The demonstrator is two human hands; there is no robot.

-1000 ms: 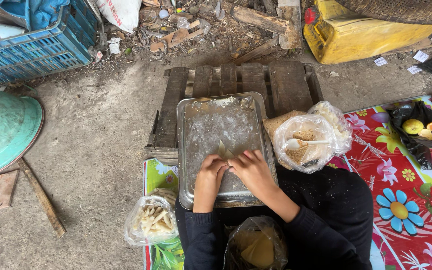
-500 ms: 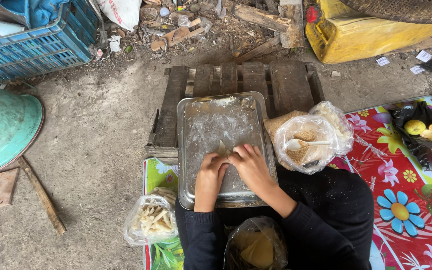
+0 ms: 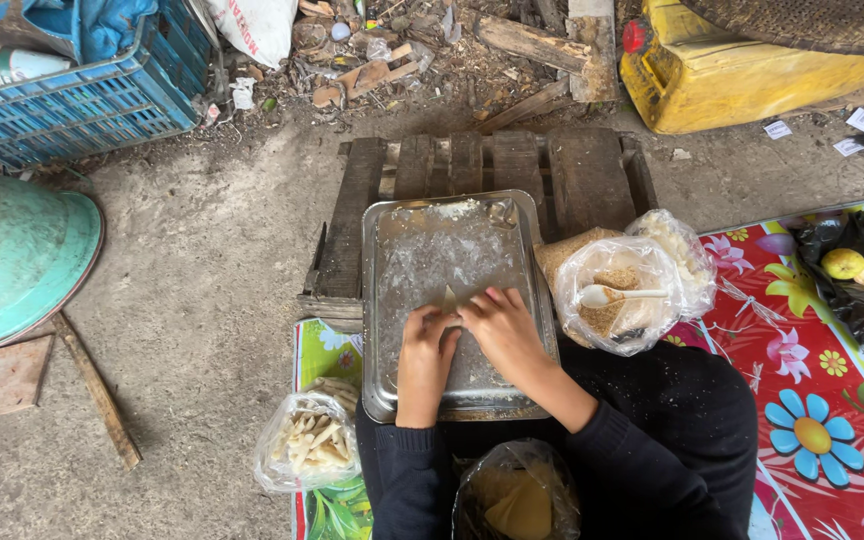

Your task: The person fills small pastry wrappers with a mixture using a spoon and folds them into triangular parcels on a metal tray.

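Note:
Both my hands rest on a flour-dusted metal tray [image 3: 407, 240] that sits on a low wooden pallet [image 3: 572, 170]. My left hand [image 3: 424, 352] and my right hand [image 3: 500, 328] pinch a small pale piece of wrapper [image 3: 449, 300] between the fingertips, near the tray's middle. My dark sleeves run back toward the bottom edge.
A clear bag with a white spoon [image 3: 617, 294] and crumbly filling stands right of the tray. A bag of rolled pale pieces [image 3: 308, 442] lies at lower left, a bag of yellow sheets [image 3: 517, 500] at my lap. A teal basin [image 3: 12, 255], a blue crate [image 3: 72, 105], a yellow jerrycan [image 3: 742, 70], a floral mat [image 3: 822, 400] surround.
My hands have stayed on the tray and shifted only slightly around the small wrapper piece. Nothing else has moved.

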